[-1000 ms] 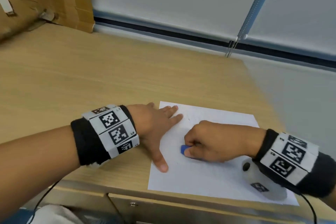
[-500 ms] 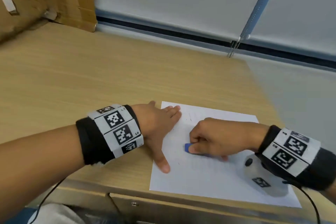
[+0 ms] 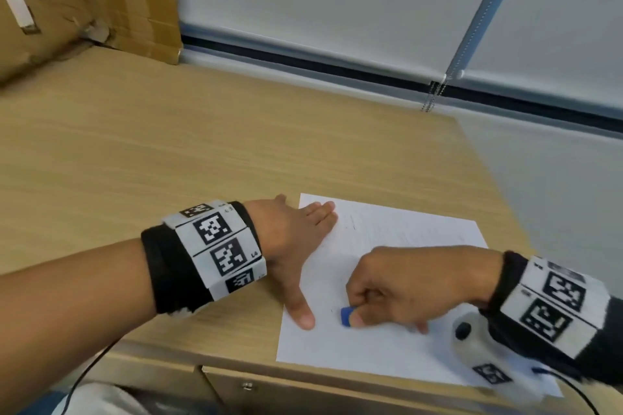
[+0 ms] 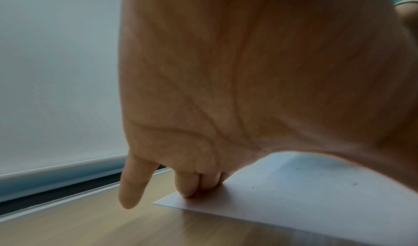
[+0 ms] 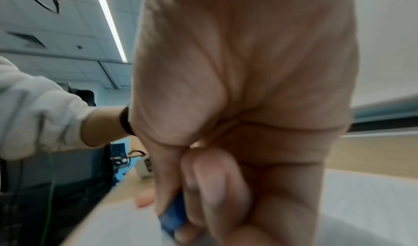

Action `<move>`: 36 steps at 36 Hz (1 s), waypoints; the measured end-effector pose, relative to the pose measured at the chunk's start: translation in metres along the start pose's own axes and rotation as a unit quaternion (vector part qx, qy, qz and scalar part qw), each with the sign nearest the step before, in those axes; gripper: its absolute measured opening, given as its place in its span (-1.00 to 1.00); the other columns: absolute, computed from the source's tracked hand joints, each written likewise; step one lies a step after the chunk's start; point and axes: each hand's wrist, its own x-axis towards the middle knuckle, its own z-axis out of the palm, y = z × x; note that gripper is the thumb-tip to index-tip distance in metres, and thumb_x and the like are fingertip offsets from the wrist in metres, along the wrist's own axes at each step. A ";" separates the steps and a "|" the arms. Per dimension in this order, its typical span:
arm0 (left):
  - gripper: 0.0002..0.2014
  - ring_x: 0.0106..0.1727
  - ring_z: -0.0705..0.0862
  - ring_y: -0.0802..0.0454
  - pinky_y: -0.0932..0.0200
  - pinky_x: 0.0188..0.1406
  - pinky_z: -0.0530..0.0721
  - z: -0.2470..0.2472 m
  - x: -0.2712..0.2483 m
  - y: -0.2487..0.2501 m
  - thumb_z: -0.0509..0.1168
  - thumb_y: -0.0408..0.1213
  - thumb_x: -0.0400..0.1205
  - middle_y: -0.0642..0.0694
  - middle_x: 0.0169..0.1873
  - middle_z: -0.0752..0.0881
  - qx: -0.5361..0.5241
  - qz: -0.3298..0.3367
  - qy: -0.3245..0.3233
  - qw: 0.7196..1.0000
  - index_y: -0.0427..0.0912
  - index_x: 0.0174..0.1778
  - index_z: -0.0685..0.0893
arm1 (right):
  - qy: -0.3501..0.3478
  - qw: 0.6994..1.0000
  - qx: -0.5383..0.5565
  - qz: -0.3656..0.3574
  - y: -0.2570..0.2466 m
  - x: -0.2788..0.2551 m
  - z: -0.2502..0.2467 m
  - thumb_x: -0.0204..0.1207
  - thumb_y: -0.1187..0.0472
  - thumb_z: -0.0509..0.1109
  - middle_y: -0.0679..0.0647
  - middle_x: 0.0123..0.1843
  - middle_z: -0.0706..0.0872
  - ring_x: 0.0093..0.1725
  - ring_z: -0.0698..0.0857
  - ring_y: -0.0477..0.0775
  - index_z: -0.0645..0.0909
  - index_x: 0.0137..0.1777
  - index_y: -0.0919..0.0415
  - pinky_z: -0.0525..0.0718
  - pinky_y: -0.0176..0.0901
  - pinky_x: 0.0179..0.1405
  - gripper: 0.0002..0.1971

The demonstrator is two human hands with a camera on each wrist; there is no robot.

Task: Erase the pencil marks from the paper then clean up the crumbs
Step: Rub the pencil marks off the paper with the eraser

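Pinching a blue eraser (image 3: 346, 316), right hand (image 3: 404, 283) rubs paper (image 3: 387, 357) flat-fingered left hand (image 3: 296, 239) pins

The right hand (image 3: 401, 290) with the blue eraser (image 3: 346, 316) has moved back toward the near edge of the paper (image 3: 397, 357), closer to the left thumb than half a second ago.

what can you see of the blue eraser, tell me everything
The eraser is a small blue block, mostly hidden inside the right hand, which pinches it between thumb and curled fingers. Only one blue end shows, pointing toward the left hand. It is pressed down on the white paper, in the near half of the sheet. Its material and any print cannot be told; the right wrist view is blurred.
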 end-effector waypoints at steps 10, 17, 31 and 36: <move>0.49 0.69 -0.30 0.12 -0.29 0.61 -0.37 -0.001 0.000 -0.001 0.43 0.49 0.22 0.03 0.65 -0.46 -0.006 -0.002 -0.009 1.000 -0.13 0.63 -0.53 | 0.190 0.978 -0.026 0.081 0.033 0.039 -0.052 0.66 0.03 0.27 0.33 -0.26 0.71 -0.48 0.75 0.22 0.59 -0.24 0.39 0.68 -0.12 -0.62 -0.59; 0.50 0.70 -0.27 0.11 -0.15 0.67 -0.29 0.001 -0.001 0.000 0.47 0.44 0.23 -0.01 0.65 -0.46 -0.035 0.004 0.008 0.999 -0.20 0.60 -0.56 | 0.031 0.997 -0.024 0.063 0.025 0.024 -0.040 0.62 0.01 0.31 0.00 -0.43 0.50 -0.57 0.66 0.06 0.58 -0.21 0.34 0.57 -0.19 -0.54 -0.63; 0.50 0.65 -0.45 0.06 -0.33 0.57 -0.45 0.001 0.000 -0.001 0.43 0.50 0.21 -0.07 0.62 -0.52 -0.005 -0.002 -0.005 1.000 -0.19 0.60 -0.54 | 0.237 0.970 0.054 0.022 0.050 0.047 -0.055 0.62 0.08 0.36 0.16 -0.50 0.66 -0.64 0.54 -0.03 0.50 -0.04 0.17 0.51 -0.39 -0.51 -0.83; 0.49 0.66 -0.42 0.06 -0.34 0.57 -0.44 -0.003 -0.002 0.001 0.43 0.48 0.24 -0.06 0.62 -0.51 -0.002 -0.012 -0.015 1.000 -0.21 0.60 -0.55 | 0.224 0.972 0.065 -0.006 0.053 0.047 -0.055 0.64 0.12 0.35 0.11 -0.49 0.63 -0.59 0.54 0.02 0.50 -0.05 0.15 0.49 -0.40 -0.53 -0.87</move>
